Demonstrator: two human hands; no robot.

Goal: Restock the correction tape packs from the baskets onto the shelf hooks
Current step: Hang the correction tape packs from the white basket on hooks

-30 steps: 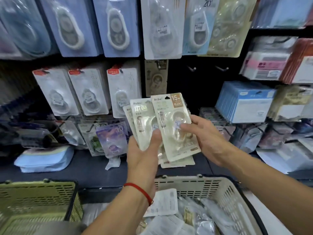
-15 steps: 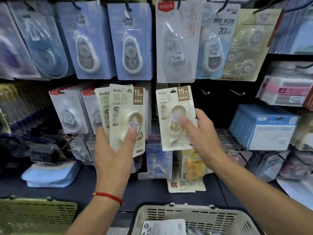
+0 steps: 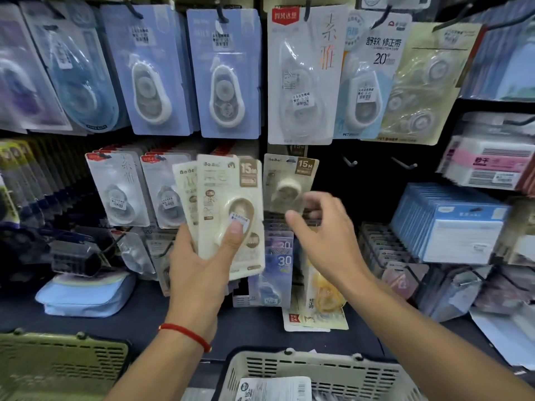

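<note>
The person's left hand [image 3: 202,264], a red cord round its wrist, grips a fan of cream cardboard correction tape packs with clear blisters [image 3: 228,209], thumb pressed on the front pack's blister and fingers curled behind the cards. Just to the right of that fan, one more cream pack of the same kind [image 3: 289,180] hangs on the dark shelf wall, its top under the white pack of the upper row. The right hand [image 3: 324,235] hovers in front of the hanging pack's lower edge, fingers loosely curled and apart, holding nothing; whether a fingertip touches the card I cannot tell through the blur. Further right of the hanging pack, two bare metal hooks [image 3: 350,162] stick out of the wall. Left of the fan hang white packs with red tabs [image 3: 118,189]. Below the fan, at the bottom edge, sits a cream plastic basket [image 3: 289,366] with a white pack lying in it, and to its left an olive green basket [image 3: 58,363].
</note>
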